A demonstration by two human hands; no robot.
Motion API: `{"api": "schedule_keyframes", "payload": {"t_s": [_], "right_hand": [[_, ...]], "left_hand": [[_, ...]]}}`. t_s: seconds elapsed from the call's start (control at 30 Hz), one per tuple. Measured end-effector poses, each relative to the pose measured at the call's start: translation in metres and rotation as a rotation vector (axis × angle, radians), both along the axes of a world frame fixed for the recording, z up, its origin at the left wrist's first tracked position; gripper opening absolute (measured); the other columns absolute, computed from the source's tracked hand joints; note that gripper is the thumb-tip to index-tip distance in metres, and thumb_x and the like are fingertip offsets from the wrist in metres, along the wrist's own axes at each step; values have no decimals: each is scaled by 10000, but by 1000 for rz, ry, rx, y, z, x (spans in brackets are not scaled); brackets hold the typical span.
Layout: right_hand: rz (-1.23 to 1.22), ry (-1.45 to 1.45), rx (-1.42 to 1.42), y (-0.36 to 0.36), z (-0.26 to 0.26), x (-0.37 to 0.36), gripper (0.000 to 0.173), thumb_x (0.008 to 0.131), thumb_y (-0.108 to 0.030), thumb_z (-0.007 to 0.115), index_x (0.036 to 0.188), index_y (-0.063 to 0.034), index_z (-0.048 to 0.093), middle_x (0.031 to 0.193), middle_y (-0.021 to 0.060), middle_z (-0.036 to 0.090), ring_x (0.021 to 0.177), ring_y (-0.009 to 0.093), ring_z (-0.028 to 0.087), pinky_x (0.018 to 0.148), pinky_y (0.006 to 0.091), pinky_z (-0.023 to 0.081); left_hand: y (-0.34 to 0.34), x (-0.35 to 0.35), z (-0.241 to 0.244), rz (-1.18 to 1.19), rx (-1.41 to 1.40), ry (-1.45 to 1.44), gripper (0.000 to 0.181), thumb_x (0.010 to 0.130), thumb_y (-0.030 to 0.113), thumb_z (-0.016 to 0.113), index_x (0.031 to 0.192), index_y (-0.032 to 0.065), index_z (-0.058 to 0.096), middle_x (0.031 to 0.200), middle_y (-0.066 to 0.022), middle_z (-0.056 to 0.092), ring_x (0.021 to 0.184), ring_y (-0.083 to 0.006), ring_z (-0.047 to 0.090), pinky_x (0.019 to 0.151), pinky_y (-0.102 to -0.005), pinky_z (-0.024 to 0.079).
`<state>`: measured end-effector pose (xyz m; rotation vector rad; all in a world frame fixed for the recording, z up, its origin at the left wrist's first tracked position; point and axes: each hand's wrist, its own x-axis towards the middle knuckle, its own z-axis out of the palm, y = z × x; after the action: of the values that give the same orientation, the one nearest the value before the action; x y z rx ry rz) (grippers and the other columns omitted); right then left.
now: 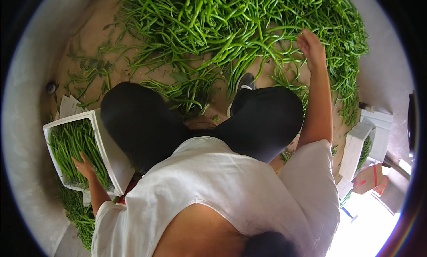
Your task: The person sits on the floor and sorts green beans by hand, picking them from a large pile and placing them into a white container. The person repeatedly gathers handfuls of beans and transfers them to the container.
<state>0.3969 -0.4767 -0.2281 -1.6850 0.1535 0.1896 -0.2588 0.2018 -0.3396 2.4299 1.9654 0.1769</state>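
Observation:
My left hand (85,167) rests on long green chili peppers (71,143) laid lengthwise in a white foam box (115,147). Its fingers are apart and grip nothing I can see. The box stands at my left, beside my bent knee. To the right, my right hand (312,50) is at the near right side of a large heap of loose green chili peppers (213,20). Its fingers are curled, and no pepper shows in them. Whether something small is inside the fist is hidden.
Leaves and stray peppers (193,90) lie on the floor between my legs. More peppers (78,213) are heaped behind the foam box. At the right stand another white foam box (355,150) holding peppers and a cardboard box (368,178) with red tape. Grey walls (387,63) curve along both sides.

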Motion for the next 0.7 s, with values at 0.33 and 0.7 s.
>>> {"api": "schedule_keyframes", "payload": {"t_s": [0.33, 0.7], "right_hand": [[255, 609, -155, -7, -320, -41, 284, 865, -239, 629, 1092, -69, 630, 806, 63, 678, 623, 131, 657, 480, 253, 515], [184, 604, -685, 56, -363, -14, 417, 722, -351, 781, 875, 23, 679, 727, 69, 678, 626, 173, 640, 614, 285, 509]], "left_hand": [[-145, 358, 205, -659, -277, -797, 446, 984, 219, 489, 1348, -35, 455, 1362, -151, 499, 1270, -223, 455, 1071, -341, 327], [-279, 524, 161, -1458, -718, 26, 371, 803, 61, 679, 1166, 62, 603, 1193, -139, 600, 1140, -332, 544, 1002, -419, 394]]}}
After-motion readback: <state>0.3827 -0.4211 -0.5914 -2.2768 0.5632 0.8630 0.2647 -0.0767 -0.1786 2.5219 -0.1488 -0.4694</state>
